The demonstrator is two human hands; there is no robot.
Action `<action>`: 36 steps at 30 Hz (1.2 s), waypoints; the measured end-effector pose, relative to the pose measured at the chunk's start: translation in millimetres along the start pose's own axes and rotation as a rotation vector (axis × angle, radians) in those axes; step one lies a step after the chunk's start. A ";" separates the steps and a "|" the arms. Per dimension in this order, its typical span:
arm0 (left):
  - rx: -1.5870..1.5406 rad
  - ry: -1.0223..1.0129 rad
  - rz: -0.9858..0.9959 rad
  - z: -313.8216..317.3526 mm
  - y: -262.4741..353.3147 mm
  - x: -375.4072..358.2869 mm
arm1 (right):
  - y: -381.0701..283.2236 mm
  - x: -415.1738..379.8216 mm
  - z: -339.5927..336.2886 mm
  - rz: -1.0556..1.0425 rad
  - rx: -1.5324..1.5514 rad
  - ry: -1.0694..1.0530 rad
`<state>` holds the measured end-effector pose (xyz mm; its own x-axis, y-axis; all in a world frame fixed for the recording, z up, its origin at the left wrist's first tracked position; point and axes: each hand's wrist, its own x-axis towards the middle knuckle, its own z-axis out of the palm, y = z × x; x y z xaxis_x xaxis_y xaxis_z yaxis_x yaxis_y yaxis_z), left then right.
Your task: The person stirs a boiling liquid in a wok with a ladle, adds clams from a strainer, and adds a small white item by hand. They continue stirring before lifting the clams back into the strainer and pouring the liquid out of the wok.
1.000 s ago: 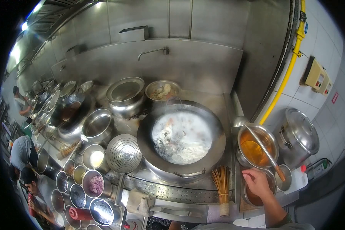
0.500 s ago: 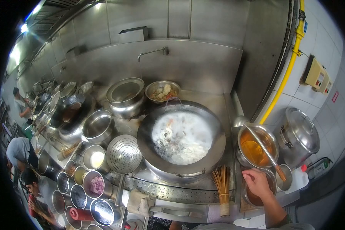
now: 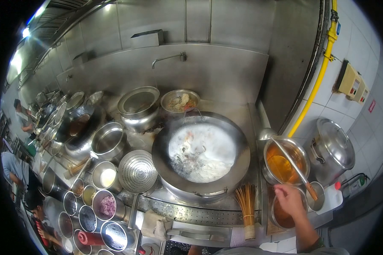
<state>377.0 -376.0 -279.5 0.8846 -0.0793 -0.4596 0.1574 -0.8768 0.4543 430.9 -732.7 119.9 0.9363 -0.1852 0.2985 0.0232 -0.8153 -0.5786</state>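
My right hand (image 3: 290, 201) hangs over a round metal pot (image 3: 279, 219) with brown contents, its fingers loosely bent and slightly apart, with nothing visible in them. Beyond it stands a pot of orange-brown liquid (image 3: 282, 168), and a long ladle (image 3: 290, 161) with a wooden handle lies across that pot's rim. A large wok (image 3: 200, 189) fills the middle, holding bubbling, foamy white liquid (image 3: 208, 148) with pale and dark bits in it. At the bottom edge a sliver of skin shows, but my left hand itself is out of view.
A bamboo brush (image 3: 246, 208) stands right of the wok; a perforated strainer (image 3: 137, 171) lies to its left. Several metal containers crowd the left, one with chopped onion (image 3: 107, 205). Behind are a lidded pot (image 3: 139, 104) and a bowl of food (image 3: 180, 102). Other people work far left.
My right hand has shifted slightly right and up over the brown-filled pot. Steam over the wok has drifted, and the people at the far left have moved.
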 end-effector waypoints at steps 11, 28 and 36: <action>-0.196 -0.048 -0.009 -4.5 -39.1 -47.3 | 178.2 -1.7 -58.2 0.434 -0.568 -0.049; -0.959 -0.082 -0.378 15.6 -213.9 -154.5 | 11.1 109.4 43.8 0.054 0.093 -0.419; -0.535 -0.084 -0.146 -161.0 -31.8 -192.6 | -51.8 110.9 77.1 0.417 0.598 -0.854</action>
<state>272.3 -256.5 -82.5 0.8024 -0.0322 -0.5959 0.4955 -0.5205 0.6954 560.5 -668.7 124.4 0.8381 0.2421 -0.4888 -0.3984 -0.3404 -0.8517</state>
